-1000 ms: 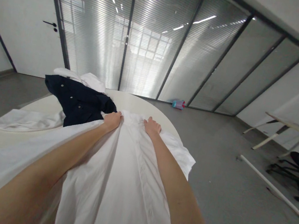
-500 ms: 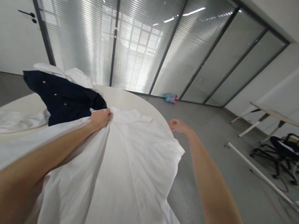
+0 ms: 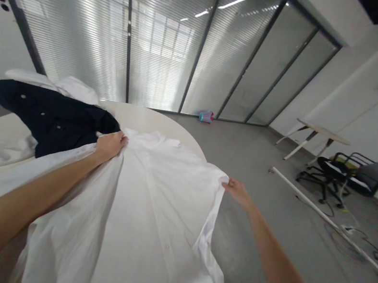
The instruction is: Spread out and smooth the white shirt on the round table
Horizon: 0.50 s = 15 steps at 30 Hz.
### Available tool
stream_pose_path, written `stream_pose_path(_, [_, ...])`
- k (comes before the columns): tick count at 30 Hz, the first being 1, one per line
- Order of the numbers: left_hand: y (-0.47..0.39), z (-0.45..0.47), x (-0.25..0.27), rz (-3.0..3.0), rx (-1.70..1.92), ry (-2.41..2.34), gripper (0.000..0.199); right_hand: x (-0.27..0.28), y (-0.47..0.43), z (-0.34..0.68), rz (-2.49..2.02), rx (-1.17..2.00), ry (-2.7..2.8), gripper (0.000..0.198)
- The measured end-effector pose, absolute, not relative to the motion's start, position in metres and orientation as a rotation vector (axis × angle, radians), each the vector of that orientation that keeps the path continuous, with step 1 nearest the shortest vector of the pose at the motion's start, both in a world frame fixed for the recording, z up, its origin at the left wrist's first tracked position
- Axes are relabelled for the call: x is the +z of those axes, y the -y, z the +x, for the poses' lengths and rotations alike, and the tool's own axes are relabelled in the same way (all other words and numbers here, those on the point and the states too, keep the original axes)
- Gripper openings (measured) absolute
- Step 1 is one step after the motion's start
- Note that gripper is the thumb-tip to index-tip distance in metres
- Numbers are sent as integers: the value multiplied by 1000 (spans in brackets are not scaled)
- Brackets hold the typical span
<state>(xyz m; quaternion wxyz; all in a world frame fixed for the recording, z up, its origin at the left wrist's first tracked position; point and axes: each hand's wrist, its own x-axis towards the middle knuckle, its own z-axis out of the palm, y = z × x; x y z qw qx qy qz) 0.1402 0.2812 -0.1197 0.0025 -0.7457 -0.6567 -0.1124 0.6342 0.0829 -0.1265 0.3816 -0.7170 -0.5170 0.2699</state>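
Observation:
A white button-up shirt (image 3: 159,204) lies spread front side up over the round table, its lower part hanging toward me. My left hand (image 3: 110,145) is closed on the shirt near its collar, at the left shoulder. Out at the right, my right hand (image 3: 237,189) pinches the edge of the shirt's other shoulder and holds it off to the side, past the table's rim. A dark navy garment (image 3: 57,118) with pale buttons lies beside my left hand. Some white cloth (image 3: 74,88) shows behind it.
The pale round table (image 3: 142,115) stands before a glass partition. On the floor are a blue and pink basket (image 3: 206,116) and a long white pole (image 3: 308,209) with cables. Office chairs (image 3: 337,170) and a small wooden table (image 3: 322,131) stand at right.
My right hand has moved from above the table edge to the shirt's right shoulder and taken hold, pulling it outward. My left hand keeps its grip. The view has turned right.

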Motion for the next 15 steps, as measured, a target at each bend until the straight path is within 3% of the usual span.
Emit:
stream_pose_path(5, [-280, 140, -119, -2326, -362, 2093, 49, -72, -86, 671, -1820, -470, 1361, 15])
stream_pose_path(8, [-280, 140, -119, -2311, -384, 2109, 50, -73, -79, 670, -1822, -791, 1499, 14])
stream_pose_path(10, [-280, 139, -119, -2313, -390, 2122, 50, -90, -72, 657, -1963, -730, 1554, 14])
stream_pose_path(15, [-280, 138, -118, -2319, -395, 2152, 47, -134, -64, 608, -2256, -173, 1705, 19])
